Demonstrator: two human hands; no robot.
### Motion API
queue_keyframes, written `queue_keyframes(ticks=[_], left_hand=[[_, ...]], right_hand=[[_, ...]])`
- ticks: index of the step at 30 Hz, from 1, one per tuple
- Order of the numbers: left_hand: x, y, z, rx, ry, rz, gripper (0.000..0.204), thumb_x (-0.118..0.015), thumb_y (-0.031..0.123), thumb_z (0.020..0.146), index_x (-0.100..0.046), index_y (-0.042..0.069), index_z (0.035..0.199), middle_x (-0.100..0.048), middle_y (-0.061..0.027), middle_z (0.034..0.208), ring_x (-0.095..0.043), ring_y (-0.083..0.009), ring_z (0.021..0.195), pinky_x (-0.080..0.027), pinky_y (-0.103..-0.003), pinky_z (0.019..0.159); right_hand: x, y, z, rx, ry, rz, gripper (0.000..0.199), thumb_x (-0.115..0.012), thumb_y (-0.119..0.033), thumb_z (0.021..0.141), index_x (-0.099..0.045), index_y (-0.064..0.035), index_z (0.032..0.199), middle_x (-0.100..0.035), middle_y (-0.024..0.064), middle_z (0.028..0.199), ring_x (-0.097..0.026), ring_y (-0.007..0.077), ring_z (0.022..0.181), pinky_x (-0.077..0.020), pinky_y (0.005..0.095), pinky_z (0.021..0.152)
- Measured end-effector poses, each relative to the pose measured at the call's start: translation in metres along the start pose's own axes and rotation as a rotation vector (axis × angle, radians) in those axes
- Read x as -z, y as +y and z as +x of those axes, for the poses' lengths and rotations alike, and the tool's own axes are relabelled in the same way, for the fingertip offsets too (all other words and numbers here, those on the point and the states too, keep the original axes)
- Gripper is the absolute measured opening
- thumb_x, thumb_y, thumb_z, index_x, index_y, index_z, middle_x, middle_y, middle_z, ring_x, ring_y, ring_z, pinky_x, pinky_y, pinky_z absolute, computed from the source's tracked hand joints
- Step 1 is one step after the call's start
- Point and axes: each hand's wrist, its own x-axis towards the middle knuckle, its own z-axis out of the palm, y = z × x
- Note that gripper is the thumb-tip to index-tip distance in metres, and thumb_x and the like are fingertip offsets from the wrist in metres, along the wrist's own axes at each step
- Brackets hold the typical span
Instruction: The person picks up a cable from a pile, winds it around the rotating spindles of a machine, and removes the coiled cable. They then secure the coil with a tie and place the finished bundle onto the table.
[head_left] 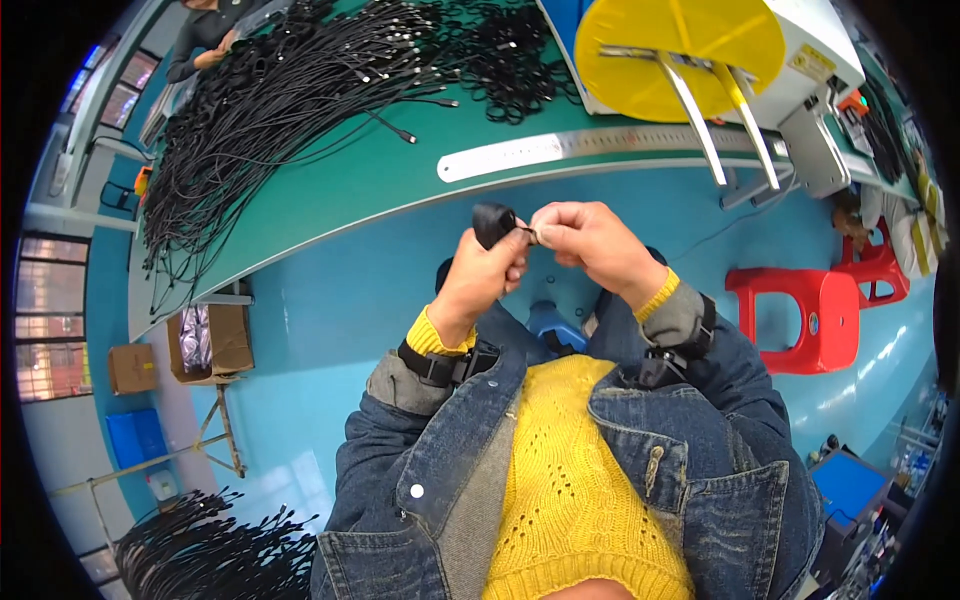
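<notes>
My left hand [482,277] is closed around a small coiled black cable bundle [492,222], held up in front of my chest. My right hand [592,243] pinches the bundle's end or a thin tie at its right side with thumb and fingers. Both hands touch each other over the bundle. Most of the bundle is hidden inside my left fist. Both wrists carry black straps over yellow cuffs and a denim jacket.
A green workbench [330,190] lies ahead with a large heap of loose black cables [270,90], a metal ruler [560,148] and a yellow reel [680,45]. Red plastic stools [810,315] stand right. A cardboard box [212,340] sits left. Another person [205,35] works far left.
</notes>
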Motion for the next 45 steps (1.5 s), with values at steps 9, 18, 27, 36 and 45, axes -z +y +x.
queue_keyframes(ticks=[9,18,27,36,45], left_hand=[[-0.021,-0.011,-0.005,0.257,-0.182,0.050,0.012,-0.056,0.014,0.085,-0.053,0.003,0.089,-0.048,-0.0004,0.064,-0.043,-0.0061,0.051,-0.033,-0.019,0.042],[-0.040,-0.013,-0.012,0.330,-0.294,0.486,0.022,-0.064,0.009,0.074,-0.055,0.003,0.093,-0.050,-0.0010,0.066,-0.042,-0.0053,0.050,-0.031,-0.020,0.042],[-0.021,-0.016,-0.026,0.147,-0.308,-0.201,0.031,-0.070,0.001,0.066,-0.056,0.004,0.094,-0.047,0.0027,0.069,-0.044,-0.0038,0.053,-0.033,-0.018,0.045],[-0.024,-0.062,-0.011,-0.340,-0.117,0.589,0.024,-0.067,0.003,0.068,-0.057,0.004,0.089,-0.056,-0.0040,0.080,-0.050,-0.0100,0.063,-0.037,-0.024,0.046],[0.016,-0.034,-0.025,0.706,-0.307,0.302,0.015,-0.063,0.018,0.081,-0.053,0.007,0.077,-0.045,0.0017,0.056,-0.042,-0.0048,0.046,-0.030,-0.019,0.038]], right_hand=[[0.025,0.008,-0.056,-0.230,-0.004,-0.043,0.016,-0.056,-0.011,0.084,-0.059,-0.0009,0.095,-0.060,0.0034,0.074,-0.055,0.0049,0.065,-0.0437,0.0208,0.050],[0.020,-0.017,-0.034,0.320,-0.283,-1.046,0.029,-0.062,-0.007,0.074,-0.054,-0.0012,0.102,-0.061,0.0036,0.077,-0.058,0.0099,0.065,-0.0441,0.0179,0.050],[0.024,0.012,-0.037,-0.244,0.114,0.272,0.030,-0.061,-0.025,0.077,-0.053,-0.0011,0.092,-0.060,0.0126,0.069,-0.060,0.0248,0.064,-0.0463,0.0388,0.053],[-0.027,0.003,-0.019,0.222,0.101,-1.255,0.038,-0.056,-0.036,0.078,-0.053,0.0024,0.079,-0.059,0.0227,0.065,-0.058,0.0406,0.062,-0.0468,0.0485,0.058],[0.001,0.053,-0.023,-0.467,-0.199,-0.453,0.040,-0.055,-0.038,0.084,-0.056,0.0022,0.089,-0.060,0.0138,0.063,-0.059,0.0201,0.055,-0.0459,0.0331,0.050]])
